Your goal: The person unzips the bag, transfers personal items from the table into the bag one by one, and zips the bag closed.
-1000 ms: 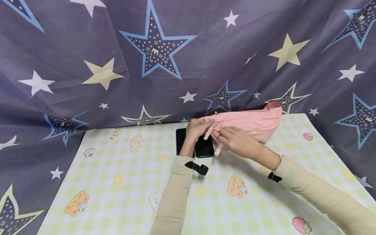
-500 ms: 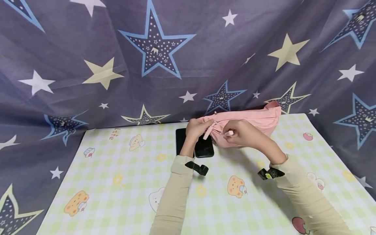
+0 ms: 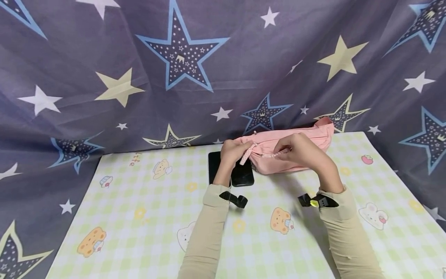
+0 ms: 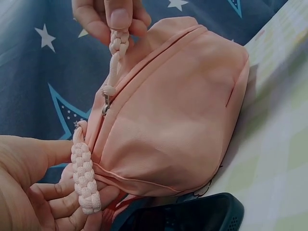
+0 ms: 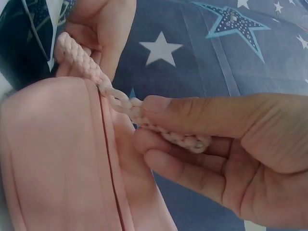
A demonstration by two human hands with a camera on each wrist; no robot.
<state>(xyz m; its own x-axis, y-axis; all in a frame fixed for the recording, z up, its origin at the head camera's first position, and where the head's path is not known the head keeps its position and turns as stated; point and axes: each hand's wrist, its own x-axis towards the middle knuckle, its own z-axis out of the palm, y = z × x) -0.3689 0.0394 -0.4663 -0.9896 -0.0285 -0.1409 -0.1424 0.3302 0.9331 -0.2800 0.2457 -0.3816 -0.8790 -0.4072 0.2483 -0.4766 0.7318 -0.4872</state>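
A pink bag (image 3: pixel 278 167) lies at the back of the table. The left hand (image 3: pixel 231 155) grips its left end, beside one braided pull (image 4: pixel 84 178). Between thumb and fingers the right hand (image 3: pixel 301 152) pinches another braided cord pull (image 5: pixel 180 137), drawn out along the front zipper. In the left wrist view that cord joins a metal zipper slider (image 4: pixel 105 109), and the zipper seam behind it looks closed. The right hand (image 5: pixel 231 144) covers part of the cord.
Two dark phones lie under and beside the left forearm; the right one (image 3: pixel 242 176) touches the bag's left end. A checked cloth with printed animals covers the table (image 3: pixel 146 240). A star-patterned curtain (image 3: pixel 244 69) hangs directly behind the bag.
The right hand has gone from the bag's front left to pinching the cord, then moved rightward along the zipper with it. The left hand has stayed in place.
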